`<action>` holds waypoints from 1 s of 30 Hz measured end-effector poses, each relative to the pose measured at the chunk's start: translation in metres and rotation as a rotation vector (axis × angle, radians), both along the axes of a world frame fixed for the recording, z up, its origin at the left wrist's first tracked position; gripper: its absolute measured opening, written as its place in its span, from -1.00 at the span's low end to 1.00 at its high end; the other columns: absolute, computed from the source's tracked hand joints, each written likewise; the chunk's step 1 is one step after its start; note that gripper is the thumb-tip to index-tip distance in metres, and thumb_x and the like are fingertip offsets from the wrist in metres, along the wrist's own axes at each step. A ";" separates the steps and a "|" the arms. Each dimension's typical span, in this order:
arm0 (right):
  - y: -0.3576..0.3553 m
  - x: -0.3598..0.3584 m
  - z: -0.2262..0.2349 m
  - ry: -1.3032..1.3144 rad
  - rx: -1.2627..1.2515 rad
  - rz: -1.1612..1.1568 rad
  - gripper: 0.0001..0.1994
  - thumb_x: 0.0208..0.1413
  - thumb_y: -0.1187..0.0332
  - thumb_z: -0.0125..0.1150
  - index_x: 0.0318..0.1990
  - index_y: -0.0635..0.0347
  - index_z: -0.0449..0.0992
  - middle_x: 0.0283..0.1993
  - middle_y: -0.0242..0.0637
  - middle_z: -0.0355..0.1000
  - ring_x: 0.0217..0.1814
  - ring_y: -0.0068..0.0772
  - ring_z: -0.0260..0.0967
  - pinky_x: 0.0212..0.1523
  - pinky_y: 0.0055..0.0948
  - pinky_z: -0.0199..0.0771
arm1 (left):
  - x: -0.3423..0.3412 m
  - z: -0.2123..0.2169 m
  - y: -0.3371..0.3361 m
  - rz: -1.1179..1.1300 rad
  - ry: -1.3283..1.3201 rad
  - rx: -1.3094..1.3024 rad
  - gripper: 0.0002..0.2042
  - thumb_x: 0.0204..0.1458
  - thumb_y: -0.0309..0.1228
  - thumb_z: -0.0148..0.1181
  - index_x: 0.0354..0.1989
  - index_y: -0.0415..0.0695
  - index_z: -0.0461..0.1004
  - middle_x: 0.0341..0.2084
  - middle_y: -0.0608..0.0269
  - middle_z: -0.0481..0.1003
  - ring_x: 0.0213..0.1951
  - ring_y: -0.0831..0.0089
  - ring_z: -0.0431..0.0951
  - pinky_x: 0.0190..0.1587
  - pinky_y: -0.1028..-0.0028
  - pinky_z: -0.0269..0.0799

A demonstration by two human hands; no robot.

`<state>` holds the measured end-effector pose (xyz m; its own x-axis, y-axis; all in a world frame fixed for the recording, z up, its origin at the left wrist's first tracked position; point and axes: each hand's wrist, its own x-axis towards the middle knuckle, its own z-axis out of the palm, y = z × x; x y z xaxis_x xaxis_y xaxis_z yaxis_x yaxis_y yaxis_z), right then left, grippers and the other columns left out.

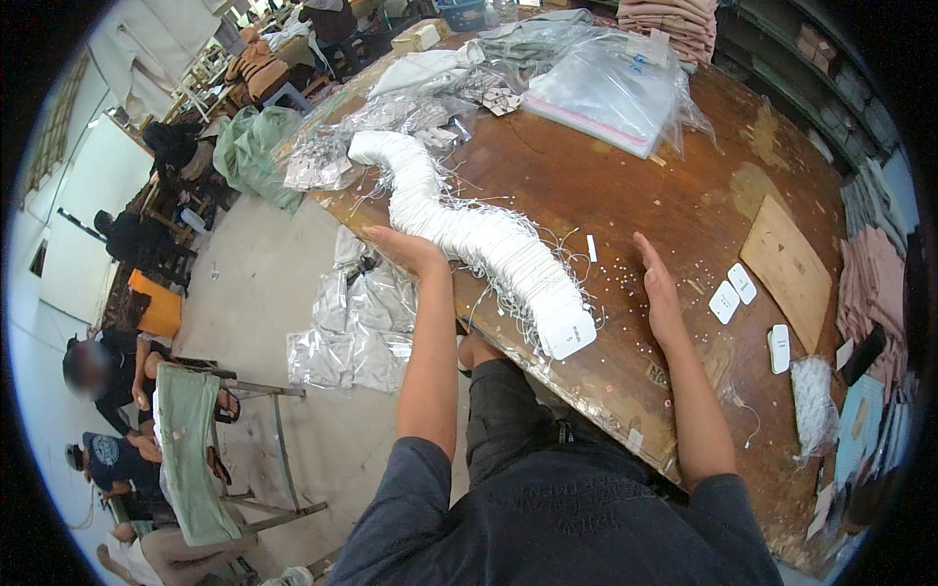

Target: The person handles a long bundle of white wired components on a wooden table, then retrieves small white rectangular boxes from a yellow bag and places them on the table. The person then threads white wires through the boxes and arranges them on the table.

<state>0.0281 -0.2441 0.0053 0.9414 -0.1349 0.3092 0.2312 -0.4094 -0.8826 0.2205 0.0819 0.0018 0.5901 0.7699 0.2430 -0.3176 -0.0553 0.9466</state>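
A long, curving row of white hang tags [469, 234], packed face to face with strings sticking out along both sides, lies on the brown wooden table [674, 195]. My left hand [408, 252] is beside the row's left side, fingers stretched out and holding nothing; whether it touches the strings I cannot tell. To the right of the row, apart from it, my right hand [660, 293] is held edge-on over the table with its fingers straight and nothing in it. The nearest tag faces me at the table's front edge.
Loose white tags [723, 302] and a cardboard sheet [787, 264] lie on the right, near folded pink garments [870, 293]. Clear plastic bags [616, 88] cover the far side. Wrapped packs [352, 317] rest on the floor at left. Several people sit farther off.
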 end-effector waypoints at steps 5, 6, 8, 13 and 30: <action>0.000 0.000 0.000 -0.002 -0.013 0.015 -0.25 0.32 -0.21 -0.33 0.39 0.27 0.13 0.47 -0.02 0.05 0.56 -0.06 -0.15 0.50 -0.20 -0.25 | -0.001 -0.003 -0.002 0.055 0.026 0.045 -0.20 0.32 0.12 -0.57 0.39 -0.48 -0.15 0.42 -0.26 -0.16 0.46 0.02 -0.16 0.47 0.24 -0.31; 0.000 0.000 0.000 0.003 -0.014 0.014 -0.26 0.33 -0.20 -0.33 0.39 0.26 0.13 0.47 -0.02 0.05 0.56 -0.06 -0.16 0.50 -0.20 -0.25 | -0.003 -0.001 -0.002 0.030 -0.031 0.023 -0.21 0.32 0.10 -0.57 0.39 -0.48 -0.14 0.42 -0.26 -0.16 0.46 0.02 -0.16 0.47 0.24 -0.30; 0.001 0.000 0.000 0.007 -0.019 0.008 -0.27 0.33 -0.19 -0.33 0.39 0.25 0.13 0.47 -0.02 0.04 0.56 -0.06 -0.16 0.50 -0.19 -0.26 | -0.005 0.003 -0.004 0.018 -0.043 0.019 -0.23 0.33 0.08 -0.57 0.38 -0.48 -0.13 0.42 -0.26 -0.14 0.46 0.02 -0.15 0.47 0.23 -0.30; 0.001 -0.001 0.002 -0.005 -0.026 0.031 -0.29 0.34 -0.17 -0.32 0.39 0.24 0.13 0.47 -0.02 0.04 0.57 -0.07 -0.17 0.50 -0.20 -0.26 | -0.005 -0.001 -0.008 0.077 0.057 0.103 -0.25 0.34 0.05 -0.56 0.38 -0.48 -0.12 0.41 -0.27 -0.11 0.45 0.01 -0.12 0.47 0.22 -0.27; 0.076 0.107 0.027 0.262 0.113 0.456 -0.28 0.38 -0.16 -0.42 0.40 0.30 0.11 0.50 -0.11 0.00 0.56 -0.24 -0.14 0.50 -0.33 -0.23 | -0.068 0.006 -0.060 -0.304 -0.003 -0.256 -0.22 0.33 0.11 -0.53 0.43 -0.37 -0.37 0.45 -0.17 -0.36 0.49 0.15 -0.33 0.47 0.28 -0.42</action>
<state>0.1352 -0.1680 0.0326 0.9560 0.2866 0.0630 0.1292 -0.2184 -0.9673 0.1523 0.0216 0.0079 0.8001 0.5960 0.0678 -0.2861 0.2798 0.9164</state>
